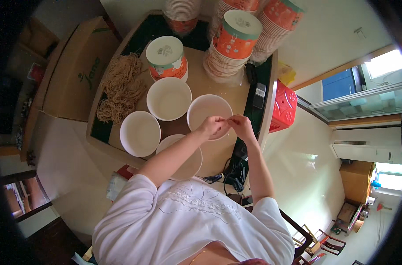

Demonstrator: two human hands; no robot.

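My left hand and my right hand meet over the right edge of a white paper tub. Both sets of fingers are pinched together, fingertip to fingertip. Whatever lies between them is too small to make out. Beneath my left forearm stands another white tub, partly covered by the arm. Two more open white tubs, one farther off and one at the left, stand beside these. A tangled heap of tan string lies at the table's left side.
An upturned orange-and-green tub sits behind the open ones. Bagged stacks of tubs line the far edge. A black adapter and cables lie at the right. Beside the table are a red plastic stool and a cardboard box.
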